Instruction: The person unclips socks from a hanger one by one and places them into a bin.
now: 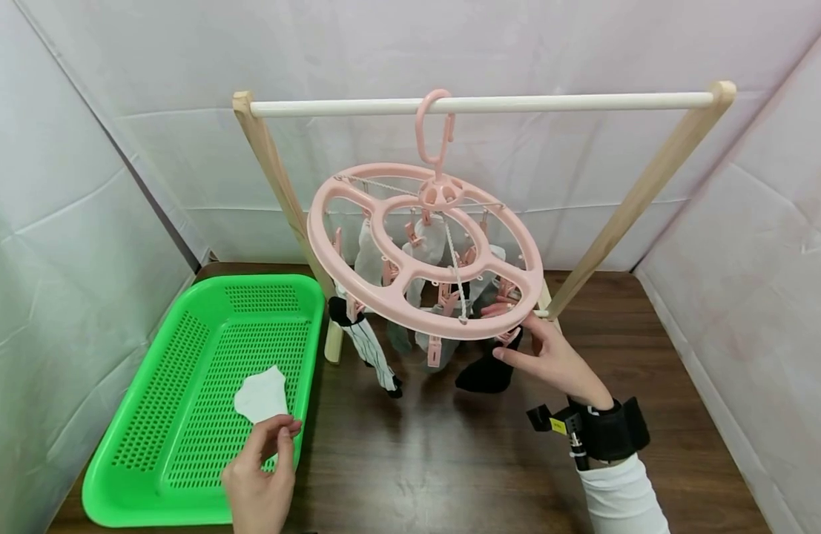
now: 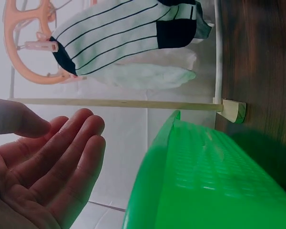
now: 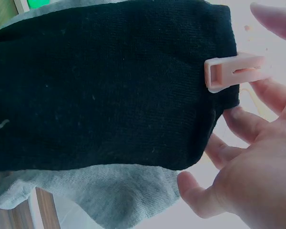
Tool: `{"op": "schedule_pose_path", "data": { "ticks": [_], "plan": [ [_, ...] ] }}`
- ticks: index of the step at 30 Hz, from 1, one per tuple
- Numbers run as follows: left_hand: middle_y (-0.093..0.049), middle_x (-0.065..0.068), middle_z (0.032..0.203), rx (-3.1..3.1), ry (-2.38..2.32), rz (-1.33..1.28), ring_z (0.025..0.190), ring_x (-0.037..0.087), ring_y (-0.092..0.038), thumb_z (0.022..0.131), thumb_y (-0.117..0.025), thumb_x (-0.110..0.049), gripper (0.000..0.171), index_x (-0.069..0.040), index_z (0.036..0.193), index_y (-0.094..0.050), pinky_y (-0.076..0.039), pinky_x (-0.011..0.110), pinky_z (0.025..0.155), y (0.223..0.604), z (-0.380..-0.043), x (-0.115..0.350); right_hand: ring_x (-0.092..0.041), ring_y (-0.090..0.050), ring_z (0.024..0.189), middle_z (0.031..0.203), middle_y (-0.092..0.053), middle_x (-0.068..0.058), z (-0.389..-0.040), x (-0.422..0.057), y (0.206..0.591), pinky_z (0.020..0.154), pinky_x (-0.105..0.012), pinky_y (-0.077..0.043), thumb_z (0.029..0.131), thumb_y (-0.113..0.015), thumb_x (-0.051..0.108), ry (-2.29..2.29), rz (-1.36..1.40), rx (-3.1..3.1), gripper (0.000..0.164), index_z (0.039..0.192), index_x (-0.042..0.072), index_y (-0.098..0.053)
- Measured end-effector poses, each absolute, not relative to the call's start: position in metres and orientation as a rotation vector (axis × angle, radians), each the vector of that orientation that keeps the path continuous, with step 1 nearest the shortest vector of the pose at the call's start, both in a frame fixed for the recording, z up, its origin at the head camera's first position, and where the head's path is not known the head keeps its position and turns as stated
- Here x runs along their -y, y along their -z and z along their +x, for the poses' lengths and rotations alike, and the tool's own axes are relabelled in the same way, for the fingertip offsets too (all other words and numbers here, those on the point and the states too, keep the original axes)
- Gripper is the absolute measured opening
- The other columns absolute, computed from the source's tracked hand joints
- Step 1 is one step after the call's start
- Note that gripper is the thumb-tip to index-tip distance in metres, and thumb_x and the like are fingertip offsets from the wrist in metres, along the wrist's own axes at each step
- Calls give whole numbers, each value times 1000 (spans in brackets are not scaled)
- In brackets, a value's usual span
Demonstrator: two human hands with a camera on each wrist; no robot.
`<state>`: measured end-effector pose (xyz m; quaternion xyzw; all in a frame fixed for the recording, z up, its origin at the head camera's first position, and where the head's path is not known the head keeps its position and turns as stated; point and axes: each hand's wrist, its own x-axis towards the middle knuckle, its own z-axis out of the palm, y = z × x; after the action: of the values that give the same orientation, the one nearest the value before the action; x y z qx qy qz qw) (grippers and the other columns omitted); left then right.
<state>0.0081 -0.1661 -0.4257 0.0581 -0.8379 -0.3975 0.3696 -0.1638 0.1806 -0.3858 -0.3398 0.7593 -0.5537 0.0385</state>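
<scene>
My left hand (image 1: 259, 467) is at the right rim of a green basket (image 1: 163, 386), its fingers loosely bent and holding nothing. A white sock (image 1: 262, 394) lies in the basket just beyond those fingertips. At the front right of a pink round clip hanger (image 1: 417, 317), my right hand (image 1: 550, 360) has its fingers spread beside a black sock (image 3: 114, 90). A pink clip (image 3: 233, 71) grips that sock's cuff. In the right wrist view the thumb stands apart from the clip, while fingertips touch the cuff's edge. A grey sock (image 3: 128, 191) hangs behind the black one.
The hanger hooks over a white rod (image 1: 570, 103) between wooden posts (image 1: 640, 196). A black-and-white striped sock (image 1: 370, 345) hangs at its left, with several pale socks further back. A brown table (image 1: 397, 452) lies below, and white fabric walls (image 1: 183, 67) enclose the space.
</scene>
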Motion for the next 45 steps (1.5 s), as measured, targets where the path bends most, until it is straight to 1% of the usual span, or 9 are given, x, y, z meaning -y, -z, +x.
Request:
{"op": "schedule_pose_path", "data": {
  "ticks": [7,14,16,18,21,28,34,40,45],
  "plan": [
    [-71,5,80,2164,1057,124,70,9,-68,81,-64,18,20,2,91,-69,-49,11,68,428,8,162,-17,-40,123,139,-46,-15,-158,-184,383,94,-26,-35,88,-62,-11,1714,-1099,-2321,55,140,0,-47],
    [-72,3,81,2182,1069,101,70,10,-68,82,-63,17,22,-3,91,-69,-50,12,67,429,7,159,-14,-43,111,125,-53,1,-152,-187,383,87,-24,-37,91,-58,-10,1705,-1131,-2371,44,133,0,-52],
    [-72,3,81,2174,1072,76,69,13,-69,81,-63,18,23,-2,91,-69,-50,12,67,429,7,158,-14,-46,108,122,-54,2,-151,-187,384,86,-24,-39,92,-57,-10,1710,-1158,-2368,43,133,0,-51],
    [-72,4,81,2168,1076,50,69,15,-69,81,-63,18,22,-1,90,-68,-50,12,66,429,6,158,-14,-48,107,120,-55,-1,-150,-186,385,85,-24,-41,92,-57,-11,1719,-1170,-2370,43,133,0,-51],
    [-71,4,81,2169,1085,28,68,17,-69,80,-63,20,23,-1,90,-68,-50,12,66,430,6,156,-16,-50,99,108,-56,-5,-148,-184,385,81,-26,-42,90,-59,-11,1727,-1173,-2378,40,128,2,-54],
    [-71,1,79,2208,1077,7,66,12,-68,82,-63,17,23,-4,90,-68,-51,16,61,431,5,151,-16,-53,98,110,-61,-4,-142,-180,384,79,-26,-45,87,-63,-12,1746,-1131,-2417,39,122,4,-59],
    [-71,1,78,2188,1112,-41,63,7,-66,83,-63,16,22,-4,90,-68,-51,17,57,432,4,145,-14,-55,95,102,-62,-8,-137,-176,382,81,-24,-47,84,-65,-14,1797,-1139,-2391,36,115,2,-60],
    [-71,2,80,2186,1261,-69,67,10,-67,88,-60,14,20,-5,91,-68,-52,18,60,436,1,135,-15,-57,92,97,-62,-11,-132,-168,385,81,-25,-47,84,-65,-15,1870,-1159,-2311,29,110,-2,-60],
    [-71,2,82,2143,1392,-179,70,13,-68,88,-61,14,21,-5,92,-68,-53,20,60,443,-6,122,-15,-58,92,97,-62,-13,-128,-160,387,80,-26,-48,85,-66,-13,1884,-1151,-2291,28,110,-1,-60]
  ]
}}
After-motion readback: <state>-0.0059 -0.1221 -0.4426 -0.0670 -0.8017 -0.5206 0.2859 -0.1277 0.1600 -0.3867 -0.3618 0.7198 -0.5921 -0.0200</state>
